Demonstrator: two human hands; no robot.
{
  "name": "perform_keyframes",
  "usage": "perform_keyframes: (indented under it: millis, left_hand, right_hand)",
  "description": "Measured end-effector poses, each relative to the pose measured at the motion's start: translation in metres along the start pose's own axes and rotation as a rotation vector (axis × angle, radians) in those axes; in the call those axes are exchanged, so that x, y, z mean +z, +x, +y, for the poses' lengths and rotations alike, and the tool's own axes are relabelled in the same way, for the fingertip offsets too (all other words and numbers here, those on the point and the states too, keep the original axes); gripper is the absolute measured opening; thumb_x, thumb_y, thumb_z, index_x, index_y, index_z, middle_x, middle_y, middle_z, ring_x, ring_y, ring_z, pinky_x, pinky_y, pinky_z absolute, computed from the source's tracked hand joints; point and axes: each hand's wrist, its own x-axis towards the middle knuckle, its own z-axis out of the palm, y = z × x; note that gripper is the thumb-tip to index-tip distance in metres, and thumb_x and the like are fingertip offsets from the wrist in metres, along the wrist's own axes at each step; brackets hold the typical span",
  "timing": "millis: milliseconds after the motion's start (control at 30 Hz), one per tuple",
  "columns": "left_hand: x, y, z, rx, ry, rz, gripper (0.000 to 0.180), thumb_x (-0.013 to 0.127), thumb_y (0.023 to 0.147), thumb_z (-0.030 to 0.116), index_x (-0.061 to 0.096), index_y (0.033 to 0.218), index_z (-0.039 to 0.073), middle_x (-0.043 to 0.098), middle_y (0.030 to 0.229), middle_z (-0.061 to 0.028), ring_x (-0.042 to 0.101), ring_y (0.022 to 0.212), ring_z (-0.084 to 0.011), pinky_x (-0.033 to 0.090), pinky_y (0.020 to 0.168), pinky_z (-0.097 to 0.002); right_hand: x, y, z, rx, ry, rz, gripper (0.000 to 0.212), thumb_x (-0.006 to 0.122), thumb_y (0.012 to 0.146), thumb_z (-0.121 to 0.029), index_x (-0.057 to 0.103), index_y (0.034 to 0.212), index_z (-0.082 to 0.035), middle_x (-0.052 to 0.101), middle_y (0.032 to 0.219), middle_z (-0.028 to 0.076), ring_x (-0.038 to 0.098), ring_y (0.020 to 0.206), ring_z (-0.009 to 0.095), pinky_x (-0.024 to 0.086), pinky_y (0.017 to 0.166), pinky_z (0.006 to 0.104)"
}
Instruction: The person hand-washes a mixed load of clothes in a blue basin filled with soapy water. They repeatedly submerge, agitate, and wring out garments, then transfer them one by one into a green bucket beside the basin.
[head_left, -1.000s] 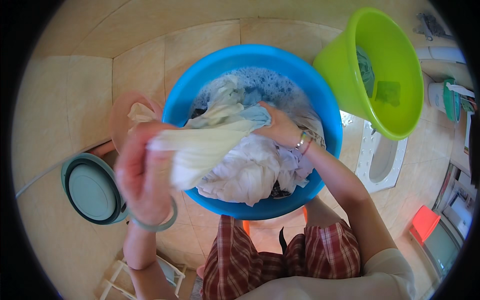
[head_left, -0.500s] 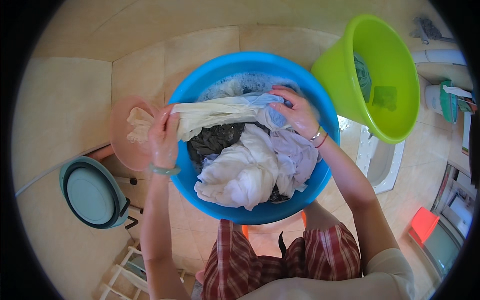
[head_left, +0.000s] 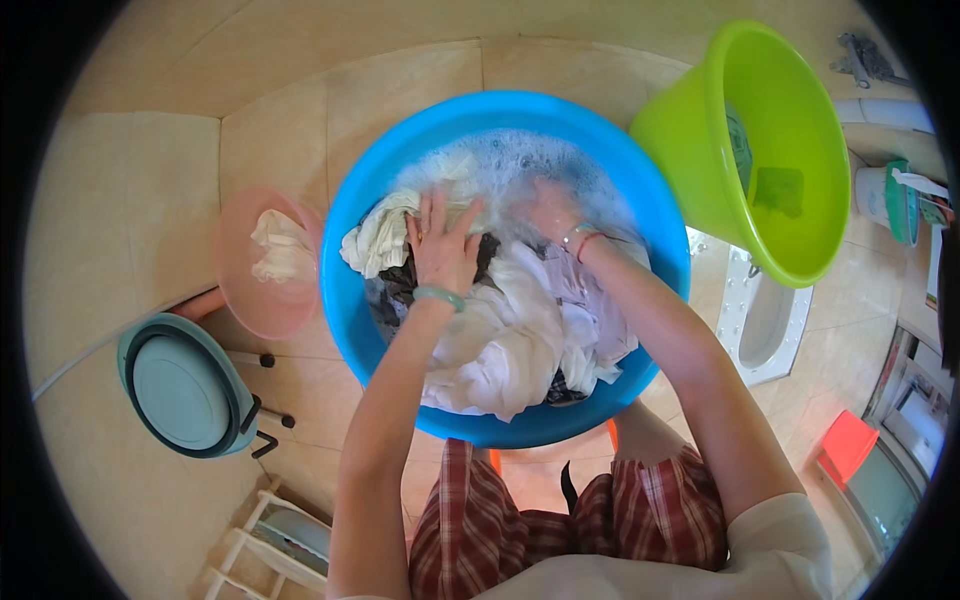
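Note:
Before me stands a large blue tub of sudsy water and wet clothes. My left hand lies on the laundry, fingers spread, beside a crumpled cream garment at the tub's left side. My right hand reaches into the suds toward the far middle. Foam and water hide its fingers, so I cannot tell what it touches. A white garment is heaped at the near side, with a pale lavender garment to its right. Dark cloth shows underneath on the left.
A pink basin with a cream cloth sits left of the tub. Behind it is a teal collapsible basin. A tall lime-green bucket adjoins the tub's right side, near a white squat toilet. A white rack stands lower left.
My hands have let go of the stretched cream and blue cloth. The left hand has moved right onto the laundry; the right has sunk into the suds. The cream part lies bunched at left.

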Motion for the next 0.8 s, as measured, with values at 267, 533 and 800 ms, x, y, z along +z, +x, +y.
perform_keyframes:
  millis: [267, 533, 800]
  left_hand:
    - [-0.069, 0.008, 0.042, -0.748, -2.172, -0.149, 0.066, 0.040, 0.098, 0.058, 0.026, 0.152, 0.023, 0.046, 0.142, -0.0143, 0.050, 0.125, -0.0283, 0.042, 0.104, -0.0429]
    - [-0.070, -0.009, 0.026, -0.524, -2.566, -0.321, 0.058, 0.046, 0.098, 0.049, 0.042, 0.140, 0.009, 0.054, 0.132, -0.0127, 0.055, 0.117, -0.0254, 0.044, 0.102, -0.0386]
    - [-0.048, -0.017, 0.014, -0.487, -2.612, -0.225, 0.049, 0.048, 0.099, 0.040, 0.050, 0.133, 0.006, 0.058, 0.127, -0.0105, 0.057, 0.114, -0.0227, 0.045, 0.100, -0.0368]
  right_hand:
    - [-0.060, -0.108, -0.144, -0.782, 0.084, 0.295, 0.017, 0.068, 0.075, -0.014, 0.067, 0.092, -0.013, 0.058, 0.109, 0.008, 0.053, 0.094, 0.029, 0.046, 0.080, 0.0404]
    - [-0.018, -0.141, -0.185, -0.979, 0.079, 0.371, 0.016, 0.070, 0.069, -0.021, 0.066, 0.085, -0.020, 0.058, 0.116, -0.006, 0.050, 0.099, 0.020, 0.041, 0.073, 0.0380]
    - [-0.025, -0.099, -0.184, -0.864, 0.312, 0.471, 0.021, 0.077, 0.070, -0.023, 0.058, 0.073, -0.016, 0.052, 0.082, 0.001, 0.055, 0.073, 0.021, 0.043, 0.059, 0.0327]
